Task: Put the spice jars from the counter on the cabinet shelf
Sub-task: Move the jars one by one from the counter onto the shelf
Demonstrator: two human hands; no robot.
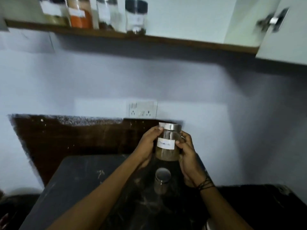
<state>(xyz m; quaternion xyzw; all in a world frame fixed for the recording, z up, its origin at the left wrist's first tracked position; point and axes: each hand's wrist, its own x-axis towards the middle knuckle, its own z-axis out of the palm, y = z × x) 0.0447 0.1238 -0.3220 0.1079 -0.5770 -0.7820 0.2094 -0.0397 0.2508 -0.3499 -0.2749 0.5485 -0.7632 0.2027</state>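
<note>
Your left-hand fingers (157, 130) are wrapping the upper wall of the clear glass spice jar with the steel screw lid and white handwritten label (167, 143); your right-hand fingers (179, 143) are pressing the opposite wall at label height. Both hands are closing on the same jar: the left hand (147, 146) is cupping from the side and slightly under, and the right hand (189, 156) is bracing from the other side. The jar is standing upright between them, above the far end of the dark tabletop (83, 180); whether its base is touching the surface cannot be told.

Handling judgement: glass, rigid, smooth, likely slippery; roughly a third full of brown powder, so probably light to moderate, weight low. Keep your hold on the wall, not on the lid, which could turn loose.

A second small glass jar with a steel lid (162, 180) is waiting on the tabletop, just nearer you.

The wooden cabinet shelf (182, 41) is sitting high overhead, already carrying a row of jars (93, 14) at its left; bare shelf lies to their right. The white cabinet door (282, 30) is hanging open at right.
</note>
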